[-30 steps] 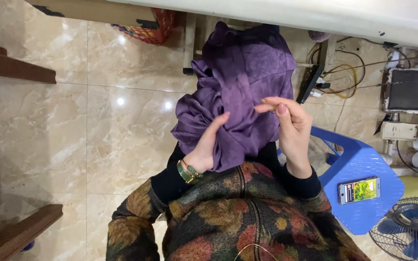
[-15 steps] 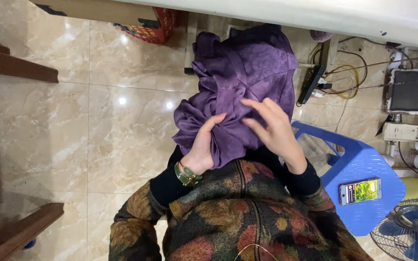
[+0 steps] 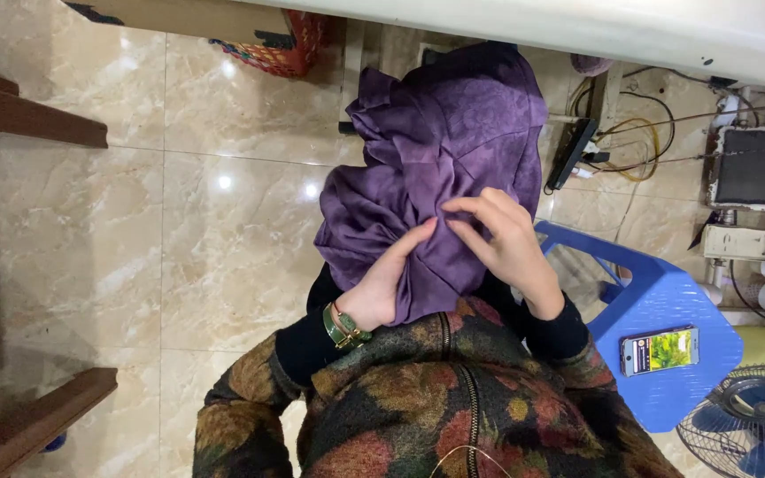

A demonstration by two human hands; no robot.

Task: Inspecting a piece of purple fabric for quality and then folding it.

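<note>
Crumpled, shiny purple cloth (image 3: 436,159) is lying bunched at twelve o'clock of both hands; left hand (image 3: 387,288) and right hand (image 3: 506,239) are pinching its folds.

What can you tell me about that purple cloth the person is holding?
The purple cloth is a soft, faintly shiny fabric with a subtle woven pattern, bunched into deep folds and gathers. It drapes over the person's lap, reaching toward the white table edge. The left hand lies against its lower folds, thumb up, while the right hand pinches a crease near the middle. Its lower edge meets the patterned jacket.
</note>
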